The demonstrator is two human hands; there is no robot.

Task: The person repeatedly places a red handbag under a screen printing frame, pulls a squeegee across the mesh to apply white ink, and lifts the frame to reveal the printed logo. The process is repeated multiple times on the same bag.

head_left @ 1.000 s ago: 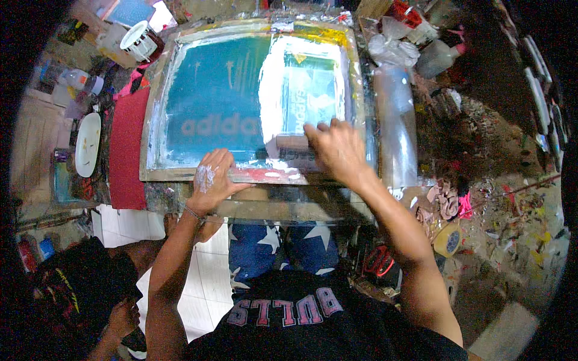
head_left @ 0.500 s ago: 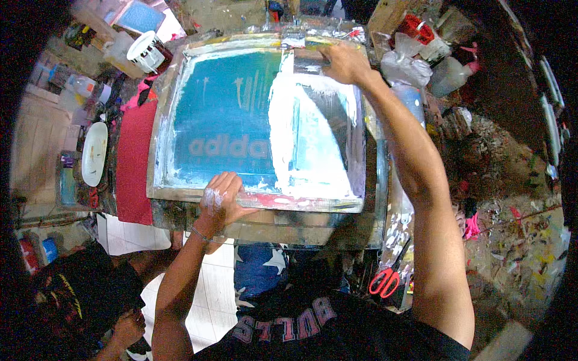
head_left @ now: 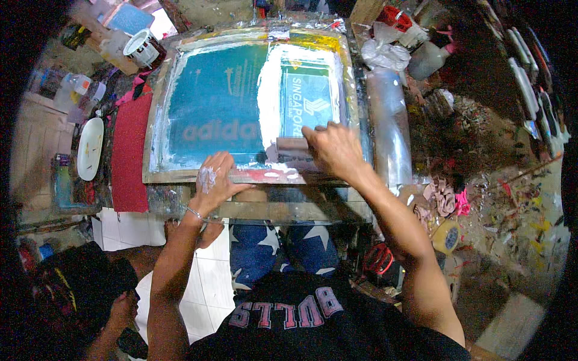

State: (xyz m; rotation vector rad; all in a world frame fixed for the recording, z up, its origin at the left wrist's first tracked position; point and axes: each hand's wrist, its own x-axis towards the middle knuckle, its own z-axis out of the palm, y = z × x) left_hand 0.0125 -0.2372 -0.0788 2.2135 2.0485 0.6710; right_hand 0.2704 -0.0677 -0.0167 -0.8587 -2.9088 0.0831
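A wooden-framed printing screen (head_left: 154, 120) with teal mesh lies on the workbench before me. Thick white ink (head_left: 268, 90) runs down its mesh and surrounds a clear, lettered design panel on the right side. My right hand (head_left: 335, 150) grips a squeegee (head_left: 292, 144), a brown bar resting on the mesh near the screen's near edge, below the panel. My left hand (head_left: 215, 180), smeared with white on its back, holds the screen's near edge, fingers on top and thumb along the wood. Beneath the screen's left side, a red cloth (head_left: 130, 156) sticks out.
Left of the bench are a white oval dish (head_left: 91, 148) and a white-and-dark tub (head_left: 144, 49). A plastic bag (head_left: 385, 51) lies at the far right. Nearer are a tape roll (head_left: 446, 236) and red-handled scissors (head_left: 379, 259). Another person (head_left: 84, 289) sits at the lower left.
My right hand has come from the screen's far edge to near its close edge with the squeegee. The panel's lettering now shows where white ink covered it. My left hand stays at the edge.
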